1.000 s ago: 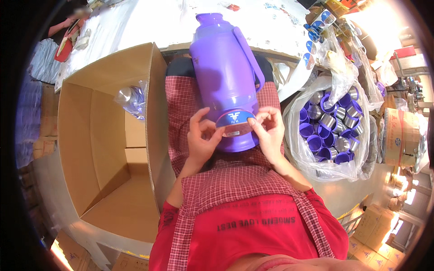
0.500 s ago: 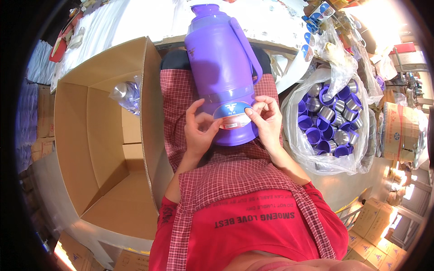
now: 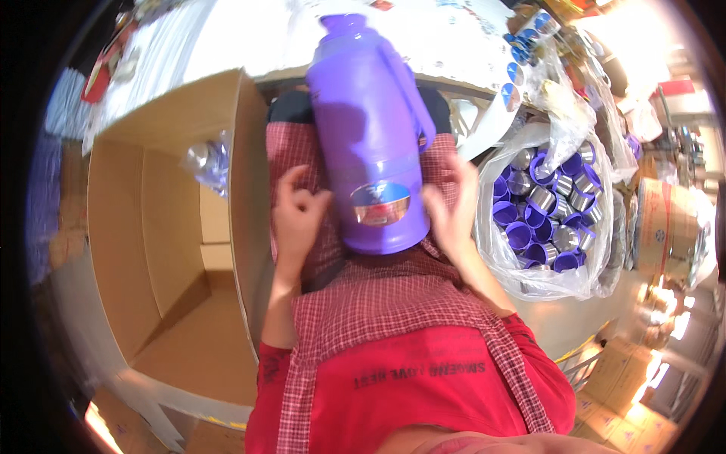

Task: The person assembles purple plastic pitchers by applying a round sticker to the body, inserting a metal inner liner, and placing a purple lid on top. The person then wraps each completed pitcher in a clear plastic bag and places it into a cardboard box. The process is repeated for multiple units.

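"What is at left?"
"The carton (image 3: 113, 227); its edge is near the left grip (image 3: 302, 212), released, with narrow room before the purple flask (image 3: 363, 121)."
"And then?"
"It lies on the lap (image 3: 289, 144); just beside is the right grip (image 3: 446, 198), also released, then the plastic bag (image 3: 529, 287)."

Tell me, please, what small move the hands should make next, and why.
Probably close the left hand and right hand on the purple flask: the oval label lies on its lower body, and the hands flank it without gripping, though blur may hide a light touch.
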`<state>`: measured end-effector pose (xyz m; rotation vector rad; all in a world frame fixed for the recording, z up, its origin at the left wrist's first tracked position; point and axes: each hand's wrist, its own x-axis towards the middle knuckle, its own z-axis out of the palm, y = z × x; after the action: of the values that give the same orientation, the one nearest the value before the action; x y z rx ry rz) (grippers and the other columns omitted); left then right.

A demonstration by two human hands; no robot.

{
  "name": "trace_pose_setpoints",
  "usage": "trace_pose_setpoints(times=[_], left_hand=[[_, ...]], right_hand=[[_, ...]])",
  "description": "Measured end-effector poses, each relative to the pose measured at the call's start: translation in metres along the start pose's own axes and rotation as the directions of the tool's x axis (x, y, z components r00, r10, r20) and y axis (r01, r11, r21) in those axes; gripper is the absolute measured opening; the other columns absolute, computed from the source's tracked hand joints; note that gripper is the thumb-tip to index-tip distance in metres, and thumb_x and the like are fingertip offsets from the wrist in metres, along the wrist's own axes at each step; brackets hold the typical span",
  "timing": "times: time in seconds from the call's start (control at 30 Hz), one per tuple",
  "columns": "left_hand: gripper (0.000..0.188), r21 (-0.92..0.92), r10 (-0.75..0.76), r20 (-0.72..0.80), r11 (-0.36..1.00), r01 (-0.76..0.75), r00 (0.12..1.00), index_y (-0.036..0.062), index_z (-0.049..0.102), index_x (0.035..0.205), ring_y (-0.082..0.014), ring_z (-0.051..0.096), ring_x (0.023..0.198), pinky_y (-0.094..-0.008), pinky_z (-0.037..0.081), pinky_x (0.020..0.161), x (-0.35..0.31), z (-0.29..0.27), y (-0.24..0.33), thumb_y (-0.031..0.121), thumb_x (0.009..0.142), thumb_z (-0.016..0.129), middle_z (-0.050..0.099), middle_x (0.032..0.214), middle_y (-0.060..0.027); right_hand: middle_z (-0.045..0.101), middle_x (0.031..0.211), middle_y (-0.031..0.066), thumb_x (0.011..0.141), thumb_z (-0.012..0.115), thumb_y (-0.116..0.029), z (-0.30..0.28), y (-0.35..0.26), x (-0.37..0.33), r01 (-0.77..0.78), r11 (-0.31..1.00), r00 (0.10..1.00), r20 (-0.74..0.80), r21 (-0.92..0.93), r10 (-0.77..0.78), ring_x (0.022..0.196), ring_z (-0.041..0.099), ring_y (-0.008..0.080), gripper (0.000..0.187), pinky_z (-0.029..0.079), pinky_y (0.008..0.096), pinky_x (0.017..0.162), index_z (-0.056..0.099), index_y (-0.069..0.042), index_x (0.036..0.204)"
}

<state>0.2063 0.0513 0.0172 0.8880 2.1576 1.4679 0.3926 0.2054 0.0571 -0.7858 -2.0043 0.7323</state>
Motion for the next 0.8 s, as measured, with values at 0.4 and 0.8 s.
trace_pose_setpoints(times=[0.4,0.8], left_hand=[[0.042,-0.145,-0.044,0.487,0.981,0.130,0.872,0.0026,0.062,0.108,-0.0214,0.057,0.112,-0.0338,0.043,0.095,0.292,0.057,0.075,0.040,0.090,0.065,0.063,0.119,-0.0128],[0.056,-0.261,0.017,0.687,0.939,0.226,0.726,0.0058,0.047,0.130,-0.0142,0.052,0.110,-0.0283,0.041,0.094,0.256,0.066,0.084,0.045,0.092,0.060,0.055,0.120,-0.0069]], right_hand=[[0.065,0.116,0.0169,0.081,0.072,-0.019,-0.203,0.260,-0.013,-0.309,0.912,0.927,-0.298,-0.269,0.226,0.107,0.063,0.0299,0.044,0.049,0.0381,0.091,0.060,-0.003,0.121],[0.068,0.101,0.0234,0.085,0.061,-0.026,-0.281,0.534,-0.047,-0.540,0.128,0.687,-0.348,-0.832,0.637,0.089,0.067,0.0411,0.042,0.054,0.0482,0.075,0.059,0.000,0.119]])
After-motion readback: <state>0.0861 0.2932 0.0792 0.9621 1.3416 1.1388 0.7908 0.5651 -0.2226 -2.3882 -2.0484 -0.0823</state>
